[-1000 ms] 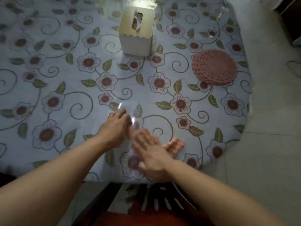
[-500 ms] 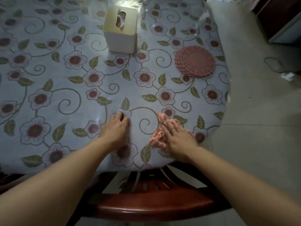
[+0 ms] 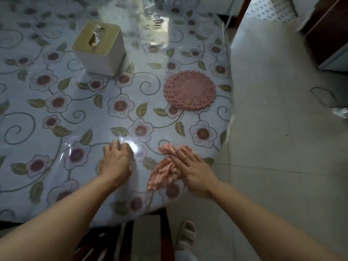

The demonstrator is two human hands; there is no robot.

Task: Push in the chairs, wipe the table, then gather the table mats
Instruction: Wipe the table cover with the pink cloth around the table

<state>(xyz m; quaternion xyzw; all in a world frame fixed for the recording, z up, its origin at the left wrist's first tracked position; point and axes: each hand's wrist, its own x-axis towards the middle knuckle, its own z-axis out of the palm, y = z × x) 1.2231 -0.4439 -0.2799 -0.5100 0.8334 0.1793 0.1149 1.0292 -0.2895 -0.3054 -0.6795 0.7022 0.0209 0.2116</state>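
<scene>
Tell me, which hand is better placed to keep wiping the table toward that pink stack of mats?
The right hand, probably. It lies flat on the pink cloth at the table's near edge, on the same side as the stack of mats. The left hand holds no cloth and rests on the tablecloth farther left.

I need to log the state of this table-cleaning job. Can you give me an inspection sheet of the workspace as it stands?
Surface: round table under a floral cloth with a glossy clear cover.
Job's things: pink cloth lying crumpled near the front edge; stack of pink lace table mats toward the right edge; chair partly under the front edge.
Clutter: tissue box with a tissue sticking out.
Hands: left hand rests on the table cover; right hand presses flat on the pink cloth.
Cables: dark cord on the floor at right.
Surroundings: tiled floor; dark cabinet at far right; sandalled foot below the table edge.
</scene>
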